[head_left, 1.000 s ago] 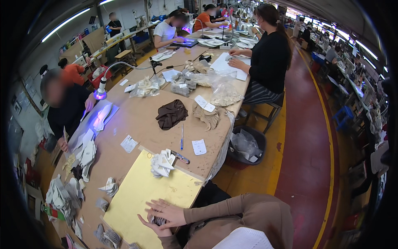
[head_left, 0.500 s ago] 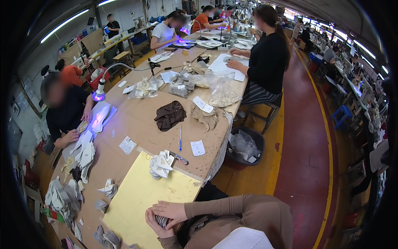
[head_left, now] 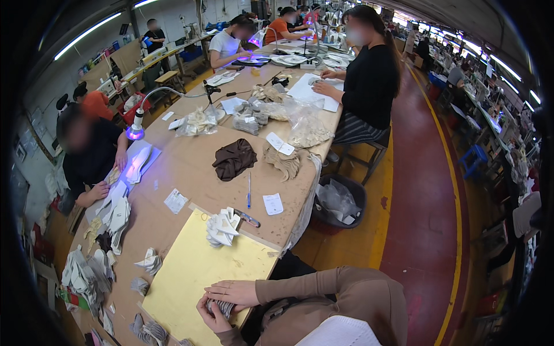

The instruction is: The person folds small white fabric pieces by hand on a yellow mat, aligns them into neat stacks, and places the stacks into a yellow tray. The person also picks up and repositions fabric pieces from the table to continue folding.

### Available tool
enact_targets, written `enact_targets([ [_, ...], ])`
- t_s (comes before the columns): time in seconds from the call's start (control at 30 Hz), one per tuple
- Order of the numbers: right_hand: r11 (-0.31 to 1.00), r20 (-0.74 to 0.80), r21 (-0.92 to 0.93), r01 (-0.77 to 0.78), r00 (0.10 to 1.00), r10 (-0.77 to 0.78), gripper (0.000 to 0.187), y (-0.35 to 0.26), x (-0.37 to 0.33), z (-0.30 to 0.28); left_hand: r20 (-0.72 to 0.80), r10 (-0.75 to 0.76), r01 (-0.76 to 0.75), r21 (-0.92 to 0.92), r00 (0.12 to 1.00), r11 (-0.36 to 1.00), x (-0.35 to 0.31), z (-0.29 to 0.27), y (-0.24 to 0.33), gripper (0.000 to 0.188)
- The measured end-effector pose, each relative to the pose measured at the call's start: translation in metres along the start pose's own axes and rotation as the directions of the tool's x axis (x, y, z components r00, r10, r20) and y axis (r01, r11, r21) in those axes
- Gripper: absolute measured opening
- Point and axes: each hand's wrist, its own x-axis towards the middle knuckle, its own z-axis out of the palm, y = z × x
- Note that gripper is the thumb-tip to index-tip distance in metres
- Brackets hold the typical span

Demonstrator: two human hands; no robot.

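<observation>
At the near edge of the table, over a yellow sheet (head_left: 213,259), both my hands are closed around a small stack of grey layered pieces (head_left: 222,307). The fingers of my right hand (head_left: 235,292) lie across the top of the stack. My left hand (head_left: 211,316) wraps it from the left side, with the thumb along its near face. The layered edges show between the hands; the rest is covered. Farther up the sheet sits a fanned pile of white cut pieces (head_left: 222,228), with a dark utility knife (head_left: 247,217) just beyond its right side.
Small grey and white bundles (head_left: 151,262) lie left of the sheet. Beyond it are a pen (head_left: 249,190), a paper tag (head_left: 273,204) and dark brown fabric (head_left: 235,160). A lined bin (head_left: 340,205) stands right of the table. Co-workers sit left under a lamp (head_left: 135,131) and at far right.
Both hands stay on the grey stack, with small finger shifts; the left thumb now lies across its near face. The whole view has shifted slightly. At far right, the co-worker's head has turned.
</observation>
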Motion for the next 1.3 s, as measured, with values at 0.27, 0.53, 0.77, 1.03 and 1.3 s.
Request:
enact_targets([
  [0.27,1.000,0.095,0.030,-0.010,0.995,0.007,0.104,-0.005,-0.002,-0.009,-0.084,-0.023,0.012,-0.121,0.996,0.993,0.007,0.000,-0.004,0.029],
  [0.53,0.997,-0.022,0.013,-0.070,0.997,0.070,0.102,-0.012,0.004,0.003,0.033,0.118,-0.122,0.280,0.992,0.952,-0.005,0.011,-0.011,0.064],
  [0.77,0.997,-0.005,-0.011,-0.075,0.997,0.075,0.089,-0.008,0.000,0.008,-0.011,0.147,-0.147,-0.023,0.989,0.989,-0.018,0.021,-0.006,0.103],
  [1.03,0.964,-0.127,-0.258,-0.063,0.991,0.031,0.077,0.001,0.002,0.020,0.264,0.029,-0.116,0.321,0.964,0.940,-0.007,0.002,-0.013,0.117],
  [1.3,0.991,-0.002,-0.023,-0.135,0.991,0.135,0.079,0.010,0.013,0.023,0.390,0.029,-0.163,0.317,0.920,0.934,0.005,-0.015,0.002,0.105],
])
